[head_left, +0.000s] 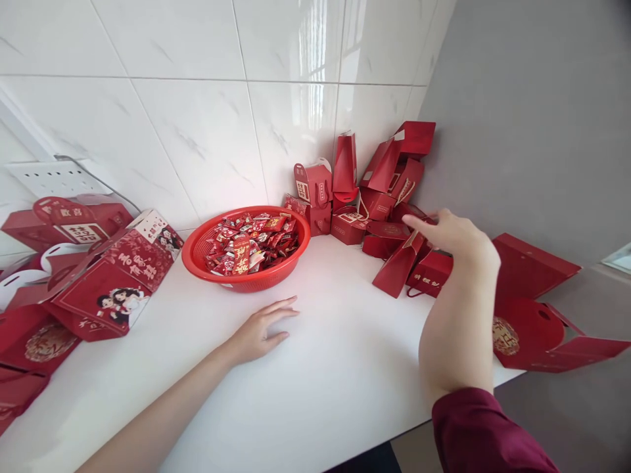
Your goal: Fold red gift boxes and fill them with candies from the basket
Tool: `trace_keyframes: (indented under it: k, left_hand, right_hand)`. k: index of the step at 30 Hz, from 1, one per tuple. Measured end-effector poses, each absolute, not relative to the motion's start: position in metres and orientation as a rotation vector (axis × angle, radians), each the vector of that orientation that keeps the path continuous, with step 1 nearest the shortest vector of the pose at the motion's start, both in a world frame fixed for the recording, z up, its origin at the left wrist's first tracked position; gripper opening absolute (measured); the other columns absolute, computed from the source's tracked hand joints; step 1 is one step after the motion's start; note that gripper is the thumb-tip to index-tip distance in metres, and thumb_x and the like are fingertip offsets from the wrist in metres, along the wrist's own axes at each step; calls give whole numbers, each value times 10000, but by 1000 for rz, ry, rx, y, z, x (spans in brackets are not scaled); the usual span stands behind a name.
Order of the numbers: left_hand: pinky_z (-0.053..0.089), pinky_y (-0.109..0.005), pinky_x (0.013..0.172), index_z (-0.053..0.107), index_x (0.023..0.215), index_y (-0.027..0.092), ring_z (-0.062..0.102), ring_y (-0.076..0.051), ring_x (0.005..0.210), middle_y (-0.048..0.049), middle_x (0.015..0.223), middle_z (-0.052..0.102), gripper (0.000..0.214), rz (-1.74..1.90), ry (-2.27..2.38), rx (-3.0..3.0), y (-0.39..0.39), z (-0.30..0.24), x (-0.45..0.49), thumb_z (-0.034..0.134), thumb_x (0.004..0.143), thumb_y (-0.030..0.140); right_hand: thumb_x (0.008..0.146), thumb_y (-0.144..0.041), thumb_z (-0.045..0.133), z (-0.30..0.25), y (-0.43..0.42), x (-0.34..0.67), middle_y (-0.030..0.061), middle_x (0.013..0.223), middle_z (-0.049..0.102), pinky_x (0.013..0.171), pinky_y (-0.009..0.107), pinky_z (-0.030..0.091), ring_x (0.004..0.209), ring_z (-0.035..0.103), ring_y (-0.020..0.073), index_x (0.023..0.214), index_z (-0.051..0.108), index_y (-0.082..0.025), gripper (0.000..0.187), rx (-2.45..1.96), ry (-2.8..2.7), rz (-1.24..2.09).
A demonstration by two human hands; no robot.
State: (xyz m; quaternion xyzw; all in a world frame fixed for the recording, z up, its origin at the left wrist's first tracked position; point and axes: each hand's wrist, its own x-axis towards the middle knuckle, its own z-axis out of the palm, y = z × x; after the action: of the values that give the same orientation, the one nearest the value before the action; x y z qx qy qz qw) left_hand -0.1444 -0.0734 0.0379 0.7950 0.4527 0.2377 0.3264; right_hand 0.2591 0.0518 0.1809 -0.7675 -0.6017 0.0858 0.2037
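Observation:
My left hand (260, 334) is open on the white tabletop, fingers stretched out, just in front of the red plastic basket (246, 284). Small red-wrapped sweets (241, 255) fill that basket. My right hand (451, 233) reaches over the cluster of red gift boxes on the right. Its thumb is stretched out above a slanted red box (398, 268); the other fingers are largely hidden behind the hand. I see nothing held in it. Under the hand sits a small red box with gold lettering (430, 274). Behind it, further red boxes (376, 205) with rope handles are piled against the wall.
On the left, several large red gift boxes (106, 289) are stacked, one printed with a cartoon couple. An opened red box (530, 332) lies at the right edge by a grey panel (513, 118). A socket strip (54, 179) is on the tiled wall (197, 131).

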Motion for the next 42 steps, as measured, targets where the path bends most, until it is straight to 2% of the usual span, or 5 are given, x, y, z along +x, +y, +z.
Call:
trace_keyframes:
  k: [4, 10, 21, 36, 42]
  left_hand:
    - [606, -321, 717, 618, 1256, 222, 741, -190, 758, -164, 1429, 511, 522, 610, 1011, 1566, -90, 65, -135, 757, 780, 385]
    - [280, -182, 359, 736, 697, 149, 389, -53, 367, 29, 434, 517, 247, 752, 1181, 1978, -97, 157, -129, 785, 750, 385]
    - [457, -287, 921, 758, 879, 256, 578, -188, 1090, -46, 1163, 584, 222, 943, 1380, 2508, -100, 178, -135, 549, 948, 282]
    - [394, -242, 562, 579, 1132, 262, 594, -156, 664, 6, 926, 658, 330, 607, 1640, 2195, -108, 184, -147, 632, 849, 423]
    - [385, -246, 636, 639, 932, 210, 577, -170, 763, -21, 882, 623, 249, 424, 1457, 2175, -100, 178, -144, 437, 951, 353]
  right_hand:
    - [812, -374, 659, 183, 51, 241, 207, 1072, 649, 669, 415, 456, 928, 628, 362, 1277, 519, -149, 536, -2246, -1784, 259]
    - [781, -220, 612, 192, 31, 196, 58, 911, 705, 555, 284, 411, 724, 640, 216, 1072, 651, -231, 294, -1648, -2191, 305]
    - [920, -125, 469, 180, -34, 108, -29, 714, 619, 480, 219, 315, 527, 487, 121, 1030, 491, -221, 148, -634, -2585, 460]
    - [988, -171, 490, 154, -25, 75, 81, 1331, 595, 1000, 445, 407, 1166, 569, 250, 1226, 613, -252, 280, -351, -2437, 49]
    - [1045, -409, 360, 151, -23, 78, 12, 639, 610, 615, 301, 413, 571, 533, 149, 798, 681, -195, 459, -496, -2649, 439]
